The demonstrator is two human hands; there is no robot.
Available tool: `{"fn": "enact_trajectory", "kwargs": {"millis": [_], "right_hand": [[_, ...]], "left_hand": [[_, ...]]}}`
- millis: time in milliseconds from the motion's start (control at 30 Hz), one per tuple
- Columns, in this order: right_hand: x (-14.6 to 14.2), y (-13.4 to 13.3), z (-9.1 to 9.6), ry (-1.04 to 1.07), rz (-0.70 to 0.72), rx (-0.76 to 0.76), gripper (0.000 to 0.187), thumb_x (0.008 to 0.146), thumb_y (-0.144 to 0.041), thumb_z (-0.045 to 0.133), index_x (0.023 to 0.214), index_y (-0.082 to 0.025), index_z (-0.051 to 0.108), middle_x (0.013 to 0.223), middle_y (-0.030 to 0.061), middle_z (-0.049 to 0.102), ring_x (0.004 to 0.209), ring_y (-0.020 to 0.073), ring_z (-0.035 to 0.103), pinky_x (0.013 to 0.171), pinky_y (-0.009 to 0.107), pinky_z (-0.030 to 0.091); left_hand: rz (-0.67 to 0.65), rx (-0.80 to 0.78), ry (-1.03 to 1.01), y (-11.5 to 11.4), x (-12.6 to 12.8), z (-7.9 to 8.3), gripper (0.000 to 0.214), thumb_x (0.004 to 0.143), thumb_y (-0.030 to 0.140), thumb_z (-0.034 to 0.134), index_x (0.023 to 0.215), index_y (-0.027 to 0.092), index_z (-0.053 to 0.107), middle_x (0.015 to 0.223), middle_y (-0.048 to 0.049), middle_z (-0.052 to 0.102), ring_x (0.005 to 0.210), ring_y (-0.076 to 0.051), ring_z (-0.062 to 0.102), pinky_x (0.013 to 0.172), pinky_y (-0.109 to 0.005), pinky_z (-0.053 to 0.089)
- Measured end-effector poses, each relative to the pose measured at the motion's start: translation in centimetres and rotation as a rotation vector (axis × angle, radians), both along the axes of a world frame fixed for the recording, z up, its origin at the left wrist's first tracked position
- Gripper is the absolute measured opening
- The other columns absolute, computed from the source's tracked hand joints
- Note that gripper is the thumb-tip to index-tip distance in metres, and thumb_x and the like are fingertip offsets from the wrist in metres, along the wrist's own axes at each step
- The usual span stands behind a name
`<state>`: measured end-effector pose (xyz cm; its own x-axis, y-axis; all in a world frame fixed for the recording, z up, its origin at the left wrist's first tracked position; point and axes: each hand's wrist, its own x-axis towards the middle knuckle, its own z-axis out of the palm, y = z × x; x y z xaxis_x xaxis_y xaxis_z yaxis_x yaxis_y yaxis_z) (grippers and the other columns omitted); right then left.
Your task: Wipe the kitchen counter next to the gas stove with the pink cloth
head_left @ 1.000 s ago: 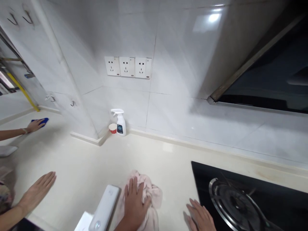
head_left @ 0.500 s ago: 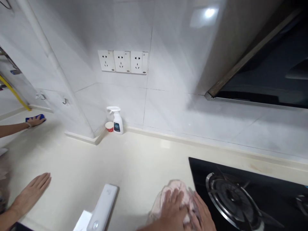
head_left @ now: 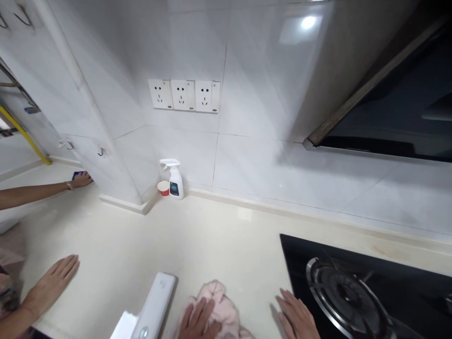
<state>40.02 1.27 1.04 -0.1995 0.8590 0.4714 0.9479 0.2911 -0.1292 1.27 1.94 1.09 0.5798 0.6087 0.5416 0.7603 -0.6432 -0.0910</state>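
Observation:
A crumpled pale pink cloth (head_left: 226, 314) lies on the light countertop near the lower edge of the view. My left hand (head_left: 199, 321) is on top of it, closed over the fabric with its fingers pressed down. The palm and wrist run out of the frame. To the right, my right hand (head_left: 297, 314) rests apart from the cloth, open, its fingers spread on the counter beside the black gas hob (head_left: 300, 263). Nothing shows in it.
A long white device (head_left: 155, 303) lies left of the cloth. Another person's hands are at left, one flat on the counter (head_left: 116, 245), one on a blue sponge-like pad (head_left: 75, 175). By the wall stand a spray bottle (head_left: 175, 181) and a small tub (head_left: 164, 188). A range hood (head_left: 388, 122) overhangs the right.
My left hand and the cloth have moved left, away from the hob. My right hand has come off the cloth. The other person's hand with the blue pad has shifted right.

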Motion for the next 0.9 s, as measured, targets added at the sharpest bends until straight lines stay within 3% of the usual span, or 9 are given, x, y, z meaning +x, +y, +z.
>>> {"fn": "enact_trajectory", "kwargs": {"millis": [100, 200, 267, 367, 467, 567, 700, 800, 900], "right_hand": [[-0.1, 0.0, 0.0, -0.022, -0.011, -0.017, 0.04, 0.099, -0.051, 0.049, 0.127, -0.028, 0.066, 0.14, 0.0054, 0.062, 0.127, 0.0263, 0.06, 0.108, 0.043, 0.048], [-0.2, 0.1, 0.2, -0.022, -0.007, -0.018, 0.038, 0.098, -0.05, 0.052, 0.127, -0.029, 0.066, 0.14, 0.0051, 0.062, 0.127, 0.0262, 0.06, 0.108, 0.043, 0.047], [-0.3, 0.1, 0.3, -0.004, 0.0, 0.0, 0.038, 0.098, -0.049, 0.052, 0.127, -0.028, 0.065, 0.14, 0.0053, 0.062, 0.127, 0.0262, 0.06, 0.108, 0.044, 0.047], [-0.2, 0.1, 0.2, 0.018, 0.004, 0.011, 0.039, 0.098, -0.05, 0.051, 0.129, -0.028, 0.064, 0.14, 0.0059, 0.062, 0.127, 0.0266, 0.06, 0.108, 0.044, 0.046], [-0.2, 0.1, -0.2, 0.018, 0.006, 0.015, 0.039, 0.098, -0.051, 0.051, 0.127, -0.028, 0.065, 0.139, 0.0061, 0.062, 0.127, 0.027, 0.06, 0.109, 0.044, 0.045], [-0.2, 0.1, -0.5, 0.011, 0.003, 0.031, 0.039, 0.098, -0.051, 0.05, 0.126, -0.028, 0.065, 0.139, 0.0053, 0.062, 0.127, 0.0269, 0.06, 0.11, 0.044, 0.043], [-0.2, 0.2, -0.7, 0.004, 0.004, 0.05, 0.04, 0.098, -0.051, 0.05, 0.128, -0.027, 0.064, 0.139, 0.0047, 0.063, 0.125, 0.0263, 0.061, 0.109, 0.044, 0.044], [-0.1, 0.2, -0.9, 0.004, -0.011, 0.028, 0.041, 0.097, -0.053, 0.05, 0.124, -0.027, 0.066, 0.137, 0.0052, 0.064, 0.125, 0.0268, 0.061, 0.108, 0.045, 0.045], [-0.1, 0.1, -1.2, -0.001, -0.031, -0.016, 0.042, 0.098, -0.053, 0.05, 0.127, -0.027, 0.065, 0.14, 0.0056, 0.061, 0.128, 0.0274, 0.059, 0.109, 0.047, 0.044]], "left_hand": [[0.086, -0.175, -0.003, 1.3, -1.2, 2.6, 0.039, 0.083, 0.052, 0.062, 0.119, 0.035, 0.065, 0.156, -0.0026, 0.049, 0.144, -0.027, 0.042, 0.123, -0.047, 0.023], [0.255, -0.303, -0.087, 3.9, 0.0, 4.7, 0.047, 0.083, 0.03, 0.061, 0.13, 0.034, 0.061, 0.156, -0.0026, 0.048, 0.145, -0.028, 0.04, 0.123, -0.052, 0.025], [0.3, -0.377, -0.129, 6.2, 1.4, 5.9, 0.049, 0.087, 0.025, 0.058, 0.136, 0.032, 0.057, 0.155, -0.0037, 0.049, 0.144, -0.027, 0.04, 0.123, -0.052, 0.026], [0.323, -0.488, -0.191, 9.5, 3.9, 7.4, 0.042, 0.093, 0.036, 0.06, 0.134, 0.028, 0.056, 0.151, -0.008, 0.05, 0.137, -0.028, 0.047, 0.117, -0.056, 0.036], [0.293, -0.514, -0.2, 11.0, 6.5, 7.9, 0.046, 0.094, 0.046, 0.061, 0.133, 0.023, 0.056, 0.143, -0.0096, 0.054, 0.126, -0.026, 0.055, 0.107, -0.054, 0.047], [0.242, -0.531, -0.194, 10.2, 9.0, 7.6, 0.052, 0.093, 0.05, 0.061, 0.138, 0.024, 0.053, 0.151, -0.0097, 0.048, 0.135, -0.029, 0.049, 0.114, -0.058, 0.039], [0.043, -0.57, -0.164, 6.5, 11.3, 5.5, 0.062, 0.092, 0.062, 0.051, 0.147, 0.036, 0.044, 0.167, -0.0036, 0.027, 0.152, -0.032, 0.028, 0.125, -0.058, 0.016], [-0.135, -0.53, -0.132, 3.3, 11.5, 3.1, 0.062, 0.092, 0.062, 0.048, 0.149, 0.037, 0.042, 0.168, -0.0017, 0.022, 0.155, -0.033, 0.022, 0.125, -0.059, 0.014], [-0.194, -0.453, -0.12, 1.5, 10.5, 1.2, 0.059, 0.091, 0.063, 0.051, 0.143, 0.038, 0.049, 0.166, -0.0009, 0.029, 0.152, -0.032, 0.028, 0.124, -0.057, 0.019]]}}
